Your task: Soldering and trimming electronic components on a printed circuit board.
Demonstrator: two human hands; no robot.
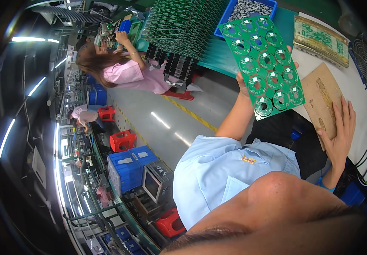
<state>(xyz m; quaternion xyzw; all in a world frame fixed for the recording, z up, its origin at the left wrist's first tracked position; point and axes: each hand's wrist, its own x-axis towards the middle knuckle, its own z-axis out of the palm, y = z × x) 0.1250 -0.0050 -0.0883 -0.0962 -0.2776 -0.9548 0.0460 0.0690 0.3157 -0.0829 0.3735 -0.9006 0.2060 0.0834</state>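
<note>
From where I'm standing, the L hand (pixel 243 87) has the green rectangular circuit-board panel w/ round rings (pixel 261 72) clasped across its width, up in the air; long axis runs approx. away from the body, far end leaning L. The R hand (pixel 339 132), fingers spread, presses on the flat brown rectangular board (pixel 317 95), R of the panel, so L's nearer; R's not touching the panel.

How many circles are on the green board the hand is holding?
15, in five rows of three, from the top to the bottom of the green board. The left hand holds its edges; no circle looks hidden.
</note>
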